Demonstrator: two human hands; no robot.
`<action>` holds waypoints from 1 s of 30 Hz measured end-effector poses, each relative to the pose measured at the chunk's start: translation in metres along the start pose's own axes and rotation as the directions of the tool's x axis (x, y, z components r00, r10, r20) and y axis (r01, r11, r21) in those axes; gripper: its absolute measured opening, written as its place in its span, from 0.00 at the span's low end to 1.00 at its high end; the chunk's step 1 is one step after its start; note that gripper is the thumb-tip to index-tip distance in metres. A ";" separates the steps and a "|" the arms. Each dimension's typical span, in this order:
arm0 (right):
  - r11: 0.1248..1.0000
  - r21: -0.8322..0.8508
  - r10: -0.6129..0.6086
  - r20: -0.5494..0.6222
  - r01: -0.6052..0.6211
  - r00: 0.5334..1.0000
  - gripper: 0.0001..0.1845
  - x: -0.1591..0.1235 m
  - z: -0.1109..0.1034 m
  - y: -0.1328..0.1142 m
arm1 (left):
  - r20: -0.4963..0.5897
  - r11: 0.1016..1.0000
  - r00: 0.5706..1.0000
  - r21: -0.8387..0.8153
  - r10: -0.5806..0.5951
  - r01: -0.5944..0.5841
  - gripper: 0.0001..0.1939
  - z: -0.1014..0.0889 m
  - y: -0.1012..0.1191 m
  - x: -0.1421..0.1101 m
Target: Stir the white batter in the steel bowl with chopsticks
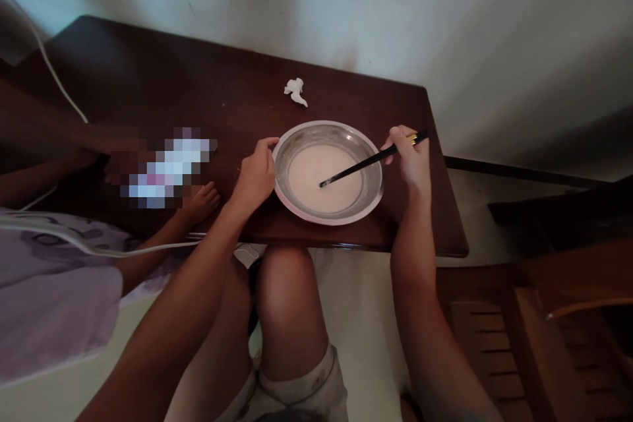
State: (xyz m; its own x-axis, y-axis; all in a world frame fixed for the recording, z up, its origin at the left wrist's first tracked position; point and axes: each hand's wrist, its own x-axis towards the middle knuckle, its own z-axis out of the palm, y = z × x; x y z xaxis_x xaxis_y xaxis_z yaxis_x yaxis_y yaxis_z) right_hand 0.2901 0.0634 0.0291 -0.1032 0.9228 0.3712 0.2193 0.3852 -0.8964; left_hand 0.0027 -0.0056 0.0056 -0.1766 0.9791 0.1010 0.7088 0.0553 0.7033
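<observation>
A round metal bowl (328,218) stands near the front edge of the dark table, holding a smooth, pale liquid batter (311,175). My left hand (257,175) grips the bowl's left rim, with its fingers at the outer edge and the thumb side toward the rim. In my right hand (413,155), to the right of the bowl, are black chopsticks (363,163) with gold bands near the upper end. They slant down to the left over the rim, and their tips touch the batter near the bowl's middle.
A crumpled white tissue (295,91) lies behind the bowl on the wooden table (237,89). At the left, another person's hand (200,203) rests by a blurred-out bright device (168,168). A white cable (133,252) crosses there. A wooden chair (494,277) stands at the right.
</observation>
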 end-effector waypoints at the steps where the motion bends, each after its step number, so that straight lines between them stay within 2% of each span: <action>1: 1.000 0.002 0.006 0.038 -0.006 0.999 0.27 0.000 0.001 0.000 | -0.004 1.000 1.000 0.000 0.000 0.000 0.19 0.000 0.000 0.000; 3: 1.000 -0.002 0.012 0.061 -0.012 0.998 0.27 0.001 0.001 0.001 | -0.013 1.000 1.000 -0.003 0.005 -0.005 0.19 0.000 0.000 0.000; 7: 1.000 -0.017 0.003 -0.072 -0.004 0.997 0.27 0.002 -0.002 0.002 | -0.013 1.000 1.000 -0.008 0.007 -0.007 0.19 0.000 -0.001 0.000; 8: 1.000 -0.018 0.006 -0.075 -0.007 0.997 0.28 0.002 -0.002 0.002 | -0.009 1.000 1.000 -0.007 0.007 -0.007 0.19 0.000 0.000 -0.001; 13: 1.000 0.016 0.025 0.106 -0.027 0.994 0.27 0.001 0.001 0.003 | -0.007 1.000 1.000 0.009 -0.005 0.005 0.19 0.000 0.000 0.000; 18: 1.000 -0.001 0.012 -0.062 -0.012 0.998 0.26 0.002 -0.002 0.002 | -0.009 1.000 1.000 0.009 0.011 -0.011 0.19 0.001 -0.003 0.000; 24: 1.000 0.008 0.024 0.090 -0.025 0.996 0.26 0.002 0.000 0.003 | -0.008 1.000 1.000 0.014 -0.008 0.008 0.19 0.001 0.000 0.000; 28: 1.000 -0.003 0.024 -0.053 -0.024 0.998 0.27 0.003 -0.002 0.003 | -0.012 1.000 1.000 0.007 -0.010 0.010 0.19 0.002 -0.001 0.001; 30: 0.999 -0.009 0.033 -0.043 -0.033 0.999 0.27 0.002 -0.002 0.003 | -0.013 1.000 1.000 0.004 -0.005 0.005 0.19 0.002 -0.002 0.001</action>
State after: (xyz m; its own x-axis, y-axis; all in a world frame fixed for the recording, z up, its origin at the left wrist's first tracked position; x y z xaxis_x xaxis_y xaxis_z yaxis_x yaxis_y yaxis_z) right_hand 0.2928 0.0668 0.0279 -0.0542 0.9346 0.3514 0.2313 0.3541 -0.9061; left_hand 0.0026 -0.0040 0.0028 -0.1885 0.9763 0.1066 0.7109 0.0607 0.7006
